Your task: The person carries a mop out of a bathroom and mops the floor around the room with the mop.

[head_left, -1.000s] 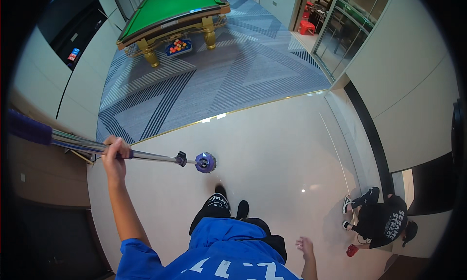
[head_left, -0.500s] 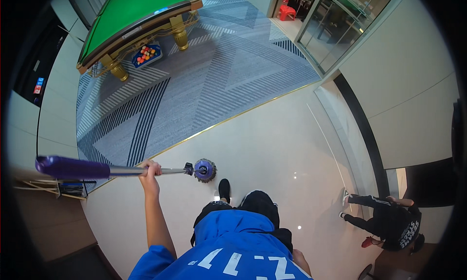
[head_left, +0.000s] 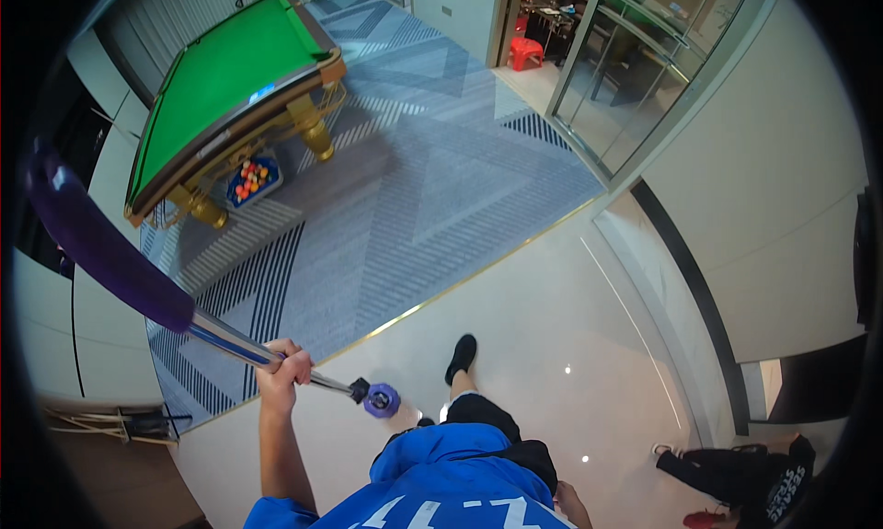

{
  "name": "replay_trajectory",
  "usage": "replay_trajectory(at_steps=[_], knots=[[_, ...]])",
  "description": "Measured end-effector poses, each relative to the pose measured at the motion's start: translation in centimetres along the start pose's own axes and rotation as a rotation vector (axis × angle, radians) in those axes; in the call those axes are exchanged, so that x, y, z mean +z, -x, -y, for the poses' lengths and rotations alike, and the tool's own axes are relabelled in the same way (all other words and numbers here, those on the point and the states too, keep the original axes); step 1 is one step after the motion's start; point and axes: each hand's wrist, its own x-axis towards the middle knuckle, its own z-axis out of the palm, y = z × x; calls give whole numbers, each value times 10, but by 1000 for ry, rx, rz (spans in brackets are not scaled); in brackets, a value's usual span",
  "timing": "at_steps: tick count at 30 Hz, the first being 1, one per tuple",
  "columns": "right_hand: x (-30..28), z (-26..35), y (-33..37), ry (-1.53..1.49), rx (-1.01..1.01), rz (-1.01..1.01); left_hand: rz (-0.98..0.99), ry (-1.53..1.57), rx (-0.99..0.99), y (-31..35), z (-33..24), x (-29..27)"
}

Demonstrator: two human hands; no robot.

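Observation:
My left hand (head_left: 287, 365) is closed around the metal pole of a mop (head_left: 230, 339). Its thick purple grip (head_left: 110, 239) slants up toward the upper left. At the other end, the round purple mop head (head_left: 381, 400) is low, close to my feet; whether it touches the pale floor (head_left: 533, 382) I cannot tell. My right hand (head_left: 572, 505) hangs beside my right hip, mostly hidden by clothing and the lower edge, so its fingers do not show clearly.
A green pool table (head_left: 225, 74) stands on patterned blue-grey carpet (head_left: 395, 198), with a blue tray of balls (head_left: 255, 181) beneath it. A glass door (head_left: 621, 78) and red stool (head_left: 525, 54) are beyond. Another person in black (head_left: 736, 474) is at the lower right.
One foot has stepped forward. The mop's grip end has swung upward in view, and its head sits lower, nearer my body. The pool table appears lower and farther left; the other person appears lower.

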Motion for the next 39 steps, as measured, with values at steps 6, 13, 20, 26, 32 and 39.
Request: replay_trajectory(at_steps=[6,13,20,26,32,39], knots=[[-13,193,-74,209,-250,59,268,85,107,-135,-92,117],[59,504,-142,126,-802,270,485,131,292,-284,-139,223],[159,784,-103,313,-1081,481,605,207,382,-472,-134,308],[118,943,-115,541,-1114,292,593,242,381,-668,-139,402],[34,1091,-142,380,-949,70,582,276,396,-858,-127,525],[-44,1243,-215,311,-911,-103,529,318,448,-1076,-127,662]])
